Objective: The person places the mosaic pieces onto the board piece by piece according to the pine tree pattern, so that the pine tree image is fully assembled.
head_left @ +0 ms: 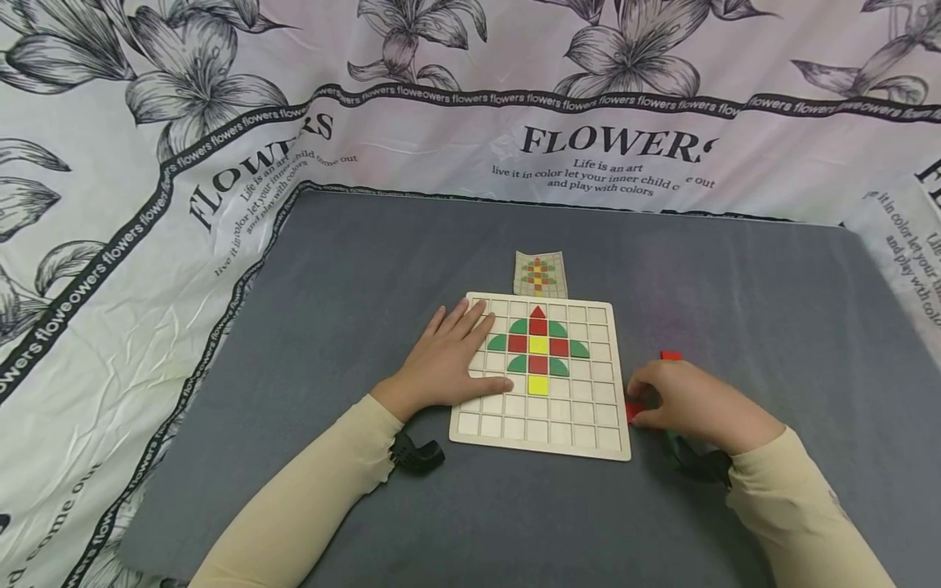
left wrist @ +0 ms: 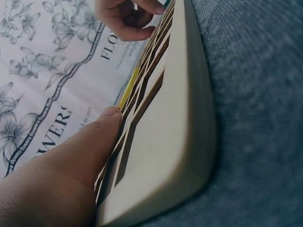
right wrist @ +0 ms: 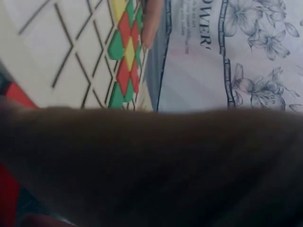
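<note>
A pale wooden grid board (head_left: 507, 429) lies on the table, bearing red, yellow and green pieces in a tree-like pattern. My left hand (head_left: 448, 355) rests on its left side, fingers spread and the thumb (left wrist: 102, 130) lying over the cells near the lowest yellow square (head_left: 538, 385). Just off the board's right edge, my right hand (head_left: 684, 400) reaches down among loose pieces with bent fingers. A red piece (head_left: 633, 411) shows at its thumb tip; I cannot tell whether it is pinched. Another red piece (head_left: 671, 355) lies beyond the knuckles.
Behind the board is a small card (head_left: 540, 273) printed with a similar tree pattern on a grid. The grey tabletop (head_left: 382, 269) runs back to a flower-printed sheet (head_left: 441, 139). A bit of green shows under the right wrist.
</note>
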Available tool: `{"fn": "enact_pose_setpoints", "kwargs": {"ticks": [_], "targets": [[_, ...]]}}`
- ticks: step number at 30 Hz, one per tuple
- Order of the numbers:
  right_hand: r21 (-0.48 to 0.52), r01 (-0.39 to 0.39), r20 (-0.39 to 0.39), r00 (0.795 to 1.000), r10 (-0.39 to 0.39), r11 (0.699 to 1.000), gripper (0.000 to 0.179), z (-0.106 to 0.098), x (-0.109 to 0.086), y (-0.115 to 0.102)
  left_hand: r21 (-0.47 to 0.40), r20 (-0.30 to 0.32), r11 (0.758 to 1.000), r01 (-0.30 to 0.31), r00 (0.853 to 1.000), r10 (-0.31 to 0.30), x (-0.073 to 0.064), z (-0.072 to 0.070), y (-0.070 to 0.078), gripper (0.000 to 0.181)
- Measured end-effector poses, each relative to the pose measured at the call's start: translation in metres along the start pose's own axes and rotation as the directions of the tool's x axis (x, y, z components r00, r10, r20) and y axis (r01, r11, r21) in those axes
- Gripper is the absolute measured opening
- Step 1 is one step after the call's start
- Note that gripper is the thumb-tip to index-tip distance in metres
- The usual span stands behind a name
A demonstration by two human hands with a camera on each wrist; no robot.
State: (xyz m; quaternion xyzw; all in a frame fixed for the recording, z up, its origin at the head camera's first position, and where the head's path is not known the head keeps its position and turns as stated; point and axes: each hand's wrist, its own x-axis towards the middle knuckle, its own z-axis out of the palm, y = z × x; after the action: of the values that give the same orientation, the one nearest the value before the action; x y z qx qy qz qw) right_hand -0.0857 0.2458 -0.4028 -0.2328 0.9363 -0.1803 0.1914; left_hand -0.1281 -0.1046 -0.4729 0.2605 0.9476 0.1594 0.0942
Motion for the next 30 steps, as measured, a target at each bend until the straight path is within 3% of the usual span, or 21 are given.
{"fn": "enact_pose_setpoints", "kwargs": {"ticks": [8,18,24,30], "targets": [[-0.006,0.008,-0.03,1.0,-0.009,1.0,0.024,0.004,-0.005,0.0,0.001,0.005,1.0,0.008,1.0,-0.008,0.0,-0.001,0.0,0.109],[0.053,-0.009,-0.041,0.999,0.011,0.999,0.017,-0.01,-0.01,-0.008,0.007,0.004,1.0,0.004,1.0,-0.004,0.001,0.0,0.001,0.108],[0.063,0.012,-0.029,1.0,-0.01,0.998,0.015,-0.013,-0.002,-0.018,0.002,0.001,1.0,-0.001,1.0,0.001,0.0,-0.001,0.001,0.108],[0.036,0.075,-0.072,0.995,-0.072,0.997,0.015,-0.011,0.015,-0.029,0.0,0.004,1.0,0.002,1.0,-0.002,0.0,-0.001,0.001,0.108]]}}
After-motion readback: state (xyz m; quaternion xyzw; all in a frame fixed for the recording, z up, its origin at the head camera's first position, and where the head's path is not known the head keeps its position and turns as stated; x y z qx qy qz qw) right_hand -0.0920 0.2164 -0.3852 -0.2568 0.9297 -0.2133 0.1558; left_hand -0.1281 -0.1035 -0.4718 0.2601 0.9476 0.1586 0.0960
